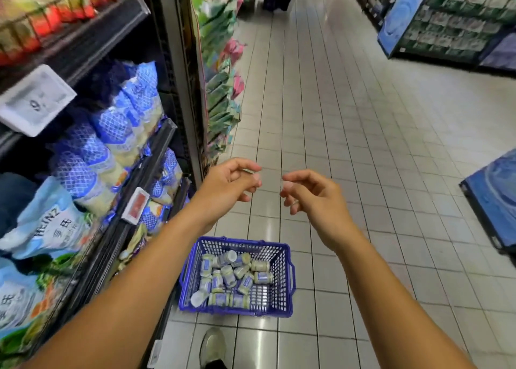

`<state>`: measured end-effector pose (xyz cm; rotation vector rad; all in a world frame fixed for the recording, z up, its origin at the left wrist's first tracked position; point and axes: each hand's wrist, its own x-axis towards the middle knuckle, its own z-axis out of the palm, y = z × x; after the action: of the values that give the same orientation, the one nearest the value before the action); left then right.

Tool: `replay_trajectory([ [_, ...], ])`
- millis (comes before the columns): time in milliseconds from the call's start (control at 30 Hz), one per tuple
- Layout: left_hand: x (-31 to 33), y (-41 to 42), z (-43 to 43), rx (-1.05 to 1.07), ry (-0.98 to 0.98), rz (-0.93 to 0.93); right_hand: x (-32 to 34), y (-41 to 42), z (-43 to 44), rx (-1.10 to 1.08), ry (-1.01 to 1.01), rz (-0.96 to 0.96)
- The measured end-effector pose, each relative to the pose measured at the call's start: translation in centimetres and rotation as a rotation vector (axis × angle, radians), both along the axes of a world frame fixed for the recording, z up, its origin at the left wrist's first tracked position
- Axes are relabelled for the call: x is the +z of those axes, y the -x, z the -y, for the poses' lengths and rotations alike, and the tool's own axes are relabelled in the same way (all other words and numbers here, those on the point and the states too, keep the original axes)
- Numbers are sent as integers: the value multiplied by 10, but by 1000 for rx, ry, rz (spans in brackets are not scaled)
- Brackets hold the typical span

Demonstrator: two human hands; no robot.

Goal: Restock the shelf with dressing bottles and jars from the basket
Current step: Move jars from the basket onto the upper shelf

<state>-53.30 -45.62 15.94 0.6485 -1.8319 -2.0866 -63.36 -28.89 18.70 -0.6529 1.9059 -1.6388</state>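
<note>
Head camera: Bare hands poised over a loaded basket

Shows left hand (229,184) and right hand (312,198) raised side by side, fingers loosely curled, holding nothing. Places the blue basket (245,240) on the tiled aisle floor (349,122), well below both palms and nearer the left forearm (156,257), just beside the shelf (156,146). Finds jars (231,279) heaped inside, mostly on their sides, axes pointing every way. Calls, likely, for a straight downward reach.
</note>
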Motion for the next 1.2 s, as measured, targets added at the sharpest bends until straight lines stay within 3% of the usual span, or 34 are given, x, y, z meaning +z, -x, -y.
replay_trajectory([
  [400, -165, 52, 40, 36, -145, 221, -167, 56, 30, -20, -186, 185],
  [700, -340, 70, 49, 84, -211, 386, -342, 86, 33, -17, -327, 314],
  [1200, -657, 22, 23, 202, -212, 841, -656, 72, 4, -54, -624, 502],
])
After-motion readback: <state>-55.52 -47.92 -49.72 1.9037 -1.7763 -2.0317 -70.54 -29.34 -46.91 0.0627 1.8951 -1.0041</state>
